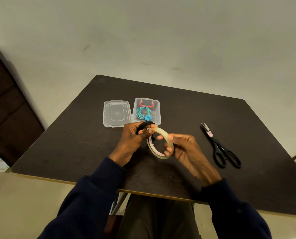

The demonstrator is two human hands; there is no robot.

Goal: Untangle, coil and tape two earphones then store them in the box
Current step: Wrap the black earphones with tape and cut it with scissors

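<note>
My left hand (132, 140) grips the coiled black earphone (144, 125) over the middle of the desk (92, 152). My right hand (181, 149) holds the clear tape roll (160, 144) beside it. The blue earphone (143, 112) lies in the open box (159, 114) toward the far edge. I'd free the tape end while pinching the coil tight.

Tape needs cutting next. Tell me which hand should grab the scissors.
Right, I'd say. The scissors lie on the table beside the right hand, which holds only the tape roll; the left hand grips the black earphone coil.
</note>
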